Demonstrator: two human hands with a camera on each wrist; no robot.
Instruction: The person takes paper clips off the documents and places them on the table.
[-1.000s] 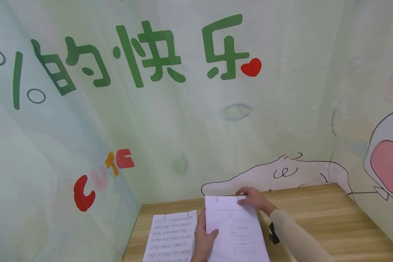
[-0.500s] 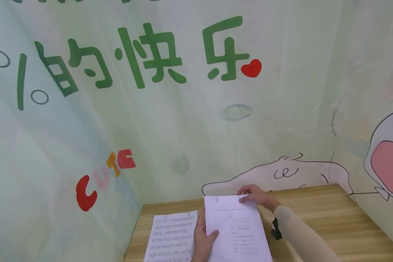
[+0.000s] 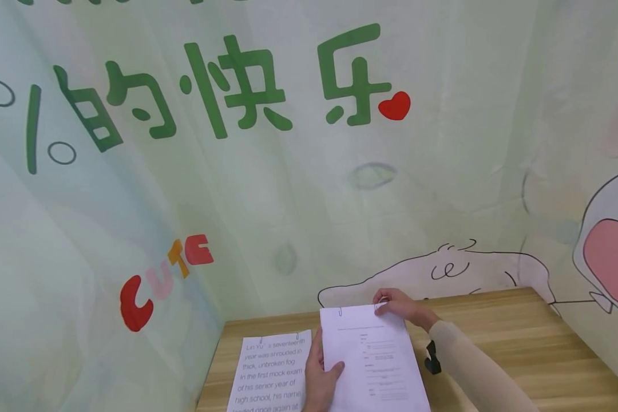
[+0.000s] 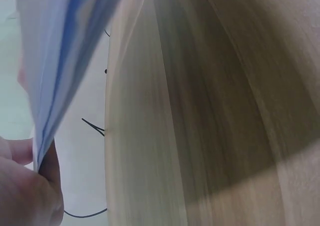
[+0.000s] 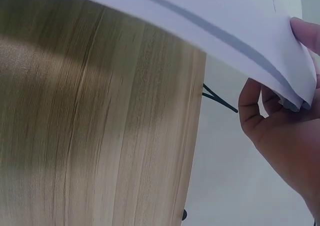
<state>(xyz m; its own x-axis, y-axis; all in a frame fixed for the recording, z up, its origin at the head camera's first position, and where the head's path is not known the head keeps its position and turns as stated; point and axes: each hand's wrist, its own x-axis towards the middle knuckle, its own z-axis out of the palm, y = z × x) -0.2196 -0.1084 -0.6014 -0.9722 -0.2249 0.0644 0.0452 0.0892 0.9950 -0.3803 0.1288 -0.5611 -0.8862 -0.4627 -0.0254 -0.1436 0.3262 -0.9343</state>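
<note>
A stack of printed white sheets (image 3: 373, 366), with two paper clips along its top edge, is held up off the wooden table in both hands. My left hand (image 3: 321, 377) grips its left edge, the thumb lying on the front page and the fingers behind. At the top right corner my right hand (image 3: 401, 306) pinches the sheets beside the right-hand paper clip (image 3: 376, 308). In the right wrist view the right hand (image 5: 285, 128) has its thumb on the front and curled fingers behind the bent pages (image 5: 200, 20). The small print on the front page is too faint to read.
Left of the stack, a second clipped document (image 3: 270, 372) in large English print lies on the wooden table (image 3: 525, 343). A printed curtain (image 3: 298, 212) with green characters and cartoon figures hangs behind the table. A black strap piece (image 3: 432, 359) shows under the right wrist.
Both hands keep their hold on the stack. It has turned very slightly, its lower right edge swinging a little to the right, and the right forearm has shifted slightly right.
</note>
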